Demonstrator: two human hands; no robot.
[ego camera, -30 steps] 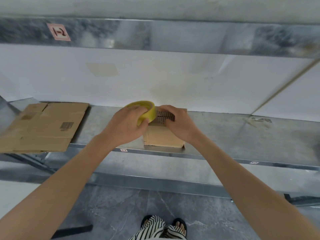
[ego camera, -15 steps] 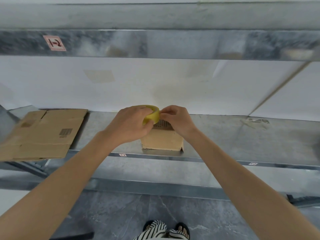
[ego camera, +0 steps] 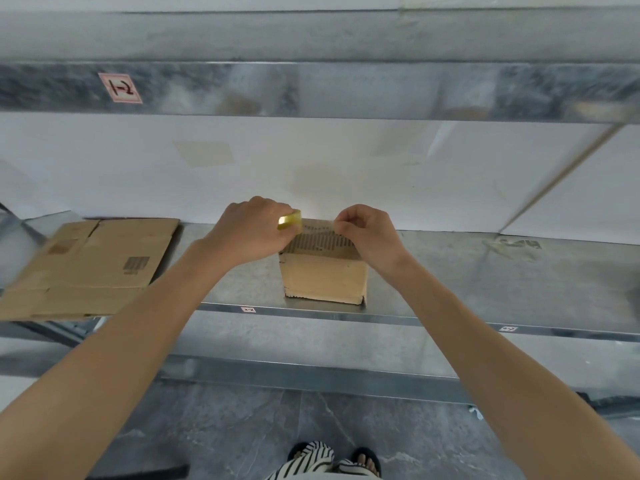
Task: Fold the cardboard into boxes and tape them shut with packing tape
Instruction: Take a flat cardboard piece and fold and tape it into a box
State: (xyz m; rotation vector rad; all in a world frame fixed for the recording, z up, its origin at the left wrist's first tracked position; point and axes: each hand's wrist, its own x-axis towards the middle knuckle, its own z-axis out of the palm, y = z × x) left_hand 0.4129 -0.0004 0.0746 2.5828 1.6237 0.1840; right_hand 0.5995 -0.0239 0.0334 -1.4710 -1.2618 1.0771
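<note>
A small folded cardboard box point(ego camera: 323, 278) with dark printed bars on its top stands near the front edge of the metal shelf point(ego camera: 467, 282). My left hand point(ego camera: 251, 230) grips a yellow roll of packing tape point(ego camera: 290, 219) just above the box's left top edge. My right hand point(ego camera: 367, 233) pinches the free end of the clear tape over the box's right top edge. A short strip of tape stretches between both hands across the box top.
A flattened cardboard sheet point(ego camera: 90, 268) lies on the shelf's left end and overhangs the front edge. An upper shelf beam point(ego camera: 346, 88) with a label runs overhead. A white wall is close behind. The tiled floor and my feet are below.
My hands have drawn apart: the left took the roll left, the right pulled the tape end right, and a strip now spans the box top.
</note>
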